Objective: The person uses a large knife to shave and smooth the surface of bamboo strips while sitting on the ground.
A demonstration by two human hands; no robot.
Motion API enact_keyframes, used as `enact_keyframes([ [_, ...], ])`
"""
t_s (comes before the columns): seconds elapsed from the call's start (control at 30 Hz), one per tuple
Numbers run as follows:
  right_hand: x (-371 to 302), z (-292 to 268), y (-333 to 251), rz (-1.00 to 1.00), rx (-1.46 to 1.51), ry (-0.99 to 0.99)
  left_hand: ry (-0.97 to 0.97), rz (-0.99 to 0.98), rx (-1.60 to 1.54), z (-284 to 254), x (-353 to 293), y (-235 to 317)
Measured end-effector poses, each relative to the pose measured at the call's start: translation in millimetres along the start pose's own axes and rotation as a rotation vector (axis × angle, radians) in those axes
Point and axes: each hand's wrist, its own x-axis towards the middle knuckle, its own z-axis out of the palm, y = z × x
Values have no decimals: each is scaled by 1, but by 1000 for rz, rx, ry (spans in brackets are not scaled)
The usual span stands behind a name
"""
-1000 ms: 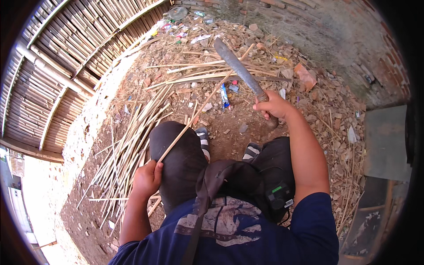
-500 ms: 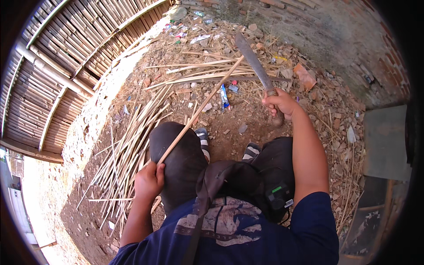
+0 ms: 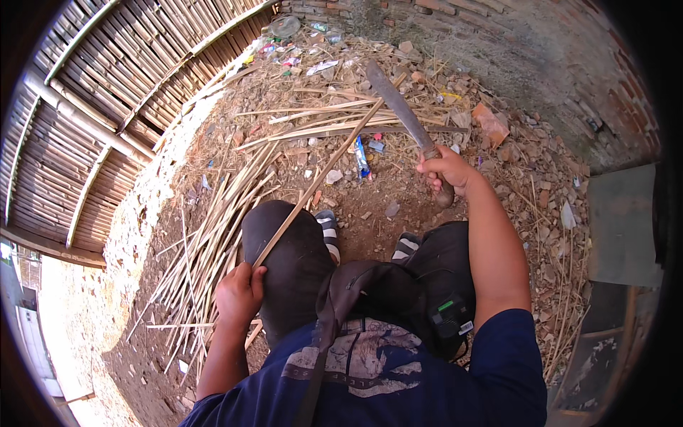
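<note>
A: Strip in L hand, colour?
B: Lt tan. Blade beyond R hand dull grey, handle brown.
A: Footwear btwn hands?
B: Blk/wht stripes. Trousers by L hand plain blk, shirt behind both navy w/ pale print.

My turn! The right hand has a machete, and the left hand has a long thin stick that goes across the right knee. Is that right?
Not quite: in the head view, the long thin stick goes across the left knee, not the right one. The right hand does hold a machete, and the left hand the stick.
</note>
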Motion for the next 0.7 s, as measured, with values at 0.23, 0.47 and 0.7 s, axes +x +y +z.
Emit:
enact_keyframes([
  [0.23,5,21,0,187,-335,-254,-34,-12,1,-4,3,1],
  [0.47,5,4,4,-31,-61,-71,-32,-3,-58,-2,4,1],
  [0.7,4,9,3,127,-130,-186,-64,8,-23,-3,5,-2],
])
